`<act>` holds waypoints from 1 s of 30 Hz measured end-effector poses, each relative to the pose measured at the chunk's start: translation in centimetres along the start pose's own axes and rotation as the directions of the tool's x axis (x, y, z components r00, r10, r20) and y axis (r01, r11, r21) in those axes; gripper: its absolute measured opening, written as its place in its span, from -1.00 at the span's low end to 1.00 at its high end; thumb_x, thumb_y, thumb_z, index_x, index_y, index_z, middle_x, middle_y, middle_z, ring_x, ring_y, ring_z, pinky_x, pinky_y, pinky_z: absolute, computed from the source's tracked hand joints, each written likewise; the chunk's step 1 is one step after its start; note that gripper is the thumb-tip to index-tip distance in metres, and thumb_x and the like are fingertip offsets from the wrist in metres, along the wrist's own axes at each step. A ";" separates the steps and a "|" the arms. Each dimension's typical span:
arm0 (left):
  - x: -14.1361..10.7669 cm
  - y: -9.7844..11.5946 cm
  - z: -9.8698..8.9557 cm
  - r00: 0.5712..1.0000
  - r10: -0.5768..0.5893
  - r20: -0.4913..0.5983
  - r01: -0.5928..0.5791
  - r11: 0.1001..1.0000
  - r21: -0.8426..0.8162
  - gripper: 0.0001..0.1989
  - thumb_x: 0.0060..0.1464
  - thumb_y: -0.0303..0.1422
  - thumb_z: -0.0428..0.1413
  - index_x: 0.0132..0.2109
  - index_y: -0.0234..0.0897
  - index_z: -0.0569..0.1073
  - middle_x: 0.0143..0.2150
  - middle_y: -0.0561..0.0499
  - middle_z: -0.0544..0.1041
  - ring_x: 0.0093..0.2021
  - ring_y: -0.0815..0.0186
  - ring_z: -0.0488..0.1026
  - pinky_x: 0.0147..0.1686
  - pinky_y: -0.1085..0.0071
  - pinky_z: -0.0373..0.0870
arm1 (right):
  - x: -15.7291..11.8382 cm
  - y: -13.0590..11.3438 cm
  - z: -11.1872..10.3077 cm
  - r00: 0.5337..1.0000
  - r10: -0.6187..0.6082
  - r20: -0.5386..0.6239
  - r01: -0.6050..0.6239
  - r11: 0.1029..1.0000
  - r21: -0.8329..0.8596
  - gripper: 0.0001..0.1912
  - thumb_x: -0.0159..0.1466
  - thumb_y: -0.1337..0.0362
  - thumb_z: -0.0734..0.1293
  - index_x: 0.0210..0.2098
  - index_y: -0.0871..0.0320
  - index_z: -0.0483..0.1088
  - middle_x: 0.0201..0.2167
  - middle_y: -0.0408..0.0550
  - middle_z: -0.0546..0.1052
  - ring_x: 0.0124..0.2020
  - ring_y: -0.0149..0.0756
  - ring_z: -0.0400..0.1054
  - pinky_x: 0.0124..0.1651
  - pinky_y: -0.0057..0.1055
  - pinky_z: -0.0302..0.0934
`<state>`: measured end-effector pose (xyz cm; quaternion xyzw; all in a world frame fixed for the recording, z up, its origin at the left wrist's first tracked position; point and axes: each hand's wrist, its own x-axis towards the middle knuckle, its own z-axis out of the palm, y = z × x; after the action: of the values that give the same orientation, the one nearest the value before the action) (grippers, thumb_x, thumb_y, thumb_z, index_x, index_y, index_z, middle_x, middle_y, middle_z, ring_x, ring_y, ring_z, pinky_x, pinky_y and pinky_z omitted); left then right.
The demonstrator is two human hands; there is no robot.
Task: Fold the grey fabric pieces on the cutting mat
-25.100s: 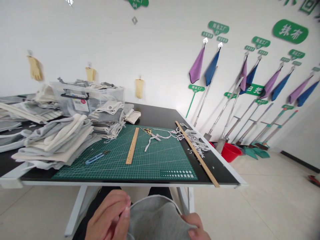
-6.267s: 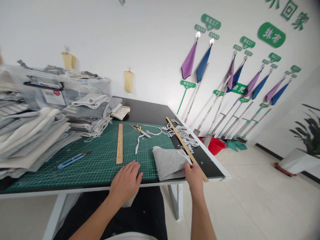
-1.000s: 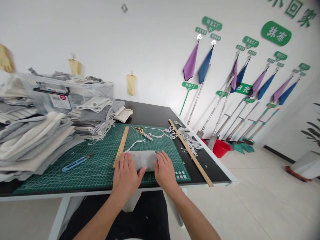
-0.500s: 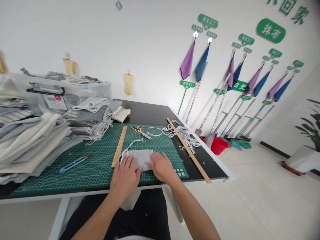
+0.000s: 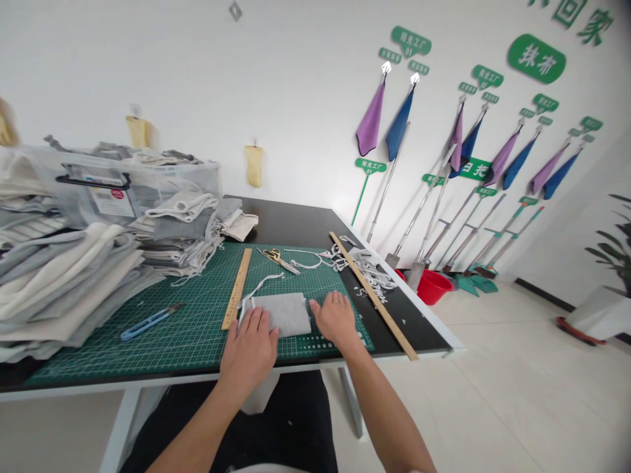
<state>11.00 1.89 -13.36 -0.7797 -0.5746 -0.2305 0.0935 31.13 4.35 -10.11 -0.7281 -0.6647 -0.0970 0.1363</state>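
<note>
A folded grey cloth (image 5: 288, 314) lies flat on the green cutting mat (image 5: 197, 341). My left hand (image 5: 250, 345) rests on the cloth's left part with its fingers laid flat. Just right of the cloth, and apart from it, my right hand (image 5: 336, 318) is over the mat with its thumb spread from the fingers, holding nothing. A thin pale strip (image 5: 261, 282) curls from the cloth's upper left corner. Left of the cloth lies a short wooden ruler (image 5: 237, 288). Gold-handled scissors (image 5: 280, 259) lie behind it.
Stacks of grey and cream cloth (image 5: 73, 289) fill the left side, before a clear plastic bin (image 5: 172, 180). A blue cutter (image 5: 148, 323) lies on the mat. On the right are a long wooden ruler (image 5: 372, 295) and fabric scraps (image 5: 372, 266) near the table edge.
My right hand has moved right, off the cloth, uncovering its right edge. My left hand has stayed on the cloth.
</note>
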 end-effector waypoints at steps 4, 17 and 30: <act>0.0 0.2 -0.1 1.000 -0.012 -0.007 0.012 1.000 -0.009 -0.50 0.26 -0.22 -0.19 0.19 -0.42 0.33 0.22 -0.27 0.36 0.26 -0.01 0.20 0.20 -0.07 0.08 | -0.2 0.7 -1.0 0.991 -0.029 -0.127 0.035 0.998 0.043 -0.34 0.40 0.05 0.05 0.28 0.49 0.08 0.33 0.38 0.06 0.37 0.09 -0.13 0.31 0.01 -0.13; -0.1 0.1 0.0 1.000 -0.012 -0.010 0.012 1.000 0.003 -0.50 0.26 -0.21 -0.21 0.19 -0.39 0.33 0.23 -0.24 0.35 0.27 0.01 0.19 0.22 -0.05 0.06 | -0.3 -0.1 -0.4 0.996 -0.093 -0.001 0.093 0.995 0.019 -0.43 0.42 0.11 0.04 0.14 0.49 0.27 0.18 0.45 0.30 0.26 0.13 0.12 0.24 0.08 -0.06; -0.1 0.0 -0.1 1.000 -0.001 -0.011 0.001 1.000 0.013 -0.49 0.26 -0.21 -0.22 0.19 -0.42 0.33 0.22 -0.27 0.35 0.26 0.00 0.20 0.20 -0.06 0.09 | -1.5 7.5 -1.7 0.974 0.220 -0.053 -0.226 0.955 -0.190 -0.59 0.38 0.17 0.10 0.06 0.27 0.35 0.16 0.26 0.36 0.27 0.01 0.10 0.15 -0.12 0.11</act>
<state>10.96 1.77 -13.35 -0.7775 -0.5760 -0.2311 0.1019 38.55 1.76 -9.50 -0.8067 -0.5634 -0.1572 0.0849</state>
